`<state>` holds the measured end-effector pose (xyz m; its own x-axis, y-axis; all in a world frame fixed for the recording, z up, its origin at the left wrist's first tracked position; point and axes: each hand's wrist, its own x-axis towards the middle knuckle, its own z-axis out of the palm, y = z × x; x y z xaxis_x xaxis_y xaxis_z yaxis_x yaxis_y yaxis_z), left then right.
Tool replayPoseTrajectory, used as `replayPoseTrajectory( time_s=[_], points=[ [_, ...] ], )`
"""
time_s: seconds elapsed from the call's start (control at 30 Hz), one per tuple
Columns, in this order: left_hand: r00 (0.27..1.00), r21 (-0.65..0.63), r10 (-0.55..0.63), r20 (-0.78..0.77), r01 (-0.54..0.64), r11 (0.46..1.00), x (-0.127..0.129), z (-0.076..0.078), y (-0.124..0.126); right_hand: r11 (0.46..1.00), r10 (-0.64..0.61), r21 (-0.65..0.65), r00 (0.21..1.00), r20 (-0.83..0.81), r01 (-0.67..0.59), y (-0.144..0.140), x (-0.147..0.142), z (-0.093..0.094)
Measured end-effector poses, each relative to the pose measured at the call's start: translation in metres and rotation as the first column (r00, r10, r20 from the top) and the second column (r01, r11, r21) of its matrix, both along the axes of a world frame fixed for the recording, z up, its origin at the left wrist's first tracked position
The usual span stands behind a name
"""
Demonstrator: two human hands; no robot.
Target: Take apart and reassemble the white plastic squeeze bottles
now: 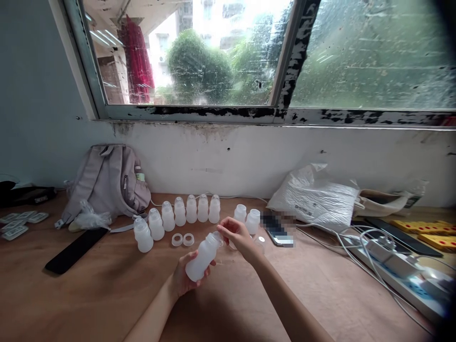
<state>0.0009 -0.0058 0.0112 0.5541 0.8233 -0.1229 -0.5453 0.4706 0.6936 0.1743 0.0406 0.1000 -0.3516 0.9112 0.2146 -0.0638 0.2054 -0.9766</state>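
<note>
My left hand [185,275] is wrapped round a frosted white baby bottle [200,262], tilted with its top up and to the right. My right hand [238,233] pinches a clear cap [218,238] at the bottle's top; whether it is seated on the neck I cannot tell. Several capped baby bottles [179,212] stand in a curved row behind and left. Two white rings [183,240] lie on the table in front of that row. Beyond my right hand stand uncapped bottles [253,221], and a clear cap [261,241] lies beside my right wrist.
The wooden table [89,299] meets a wall under a window. A phone [280,232] and silvery bag [313,197] lie right, with a power strip [399,266] and loose cables. To the left are a backpack [107,183], a long black object [74,251] and small white packs [16,230].
</note>
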Motion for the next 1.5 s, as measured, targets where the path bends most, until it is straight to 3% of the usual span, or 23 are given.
replayPoseTrajectory(
  time_s=[0.27, 0.37, 0.47, 0.6, 0.73, 0.93, 1.0, 1.13, 1.27, 1.37, 1.5],
  points=[
    [0.998, -0.023, 0.055, -0.012, -0.055, 0.998, -0.001, 0.001, 0.0, 0.999, 0.001, -0.052, 1.0, -0.022, -0.002, -0.002, 0.006, 0.011],
    [0.999, -0.044, 0.038, -0.026, -0.039, 0.998, -0.002, 0.002, 0.0, 0.997, -0.081, -0.003, 0.995, -0.062, 0.081, 0.001, 0.009, 0.009],
    [0.993, -0.06, 0.118, -0.017, -0.119, 0.991, -0.002, 0.008, 0.001, 0.982, -0.174, 0.065, 0.983, -0.056, 0.177, 0.005, 0.013, 0.005],
    [0.95, -0.066, 0.312, 0.008, -0.311, 0.948, -0.002, 0.013, 0.006, 0.985, -0.111, 0.15, 0.972, 0.207, 0.081, 0.005, 0.013, -0.002],
    [0.878, -0.047, 0.476, -0.042, -0.478, 0.877, -0.001, 0.009, 0.01, 0.97, -0.026, 0.222, 0.86, 0.509, -0.102, 0.0, 0.005, -0.015],
    [0.797, 0.207, 0.593, -0.116, -0.564, 0.799, 0.003, 0.014, 0.009, 0.933, -0.015, 0.272, 0.731, 0.682, -0.236, -0.004, -0.003, -0.032],
    [0.768, 0.258, 0.618, -0.171, -0.57, 0.78, 0.004, 0.016, 0.008, 0.93, -0.044, 0.305, 0.764, 0.643, -0.204, -0.003, -0.003, -0.03],
    [0.664, 0.405, 0.701, -0.26, -0.584, 0.703, 0.005, 0.013, 0.006, 0.908, -0.206, 0.419, 0.878, 0.432, 0.007, -0.004, -0.005, -0.019],
    [0.553, 0.574, 0.768, -0.324, -0.53, 0.624, 0.006, 0.009, 0.004, 0.871, -0.264, 0.49, 0.876, 0.404, 0.036, -0.004, -0.008, -0.012],
    [0.506, 0.696, 0.786, -0.354, -0.419, 0.583, 0.007, 0.008, 0.002, 0.85, -0.275, 0.527, 0.869, 0.412, 0.019, -0.002, -0.007, -0.013],
    [0.443, 0.769, 0.818, -0.366, -0.351, 0.534, 0.008, 0.008, 0.001, 0.782, -0.383, 0.619, 0.837, 0.391, 0.068, 0.007, 0.005, -0.01]
  ],
)
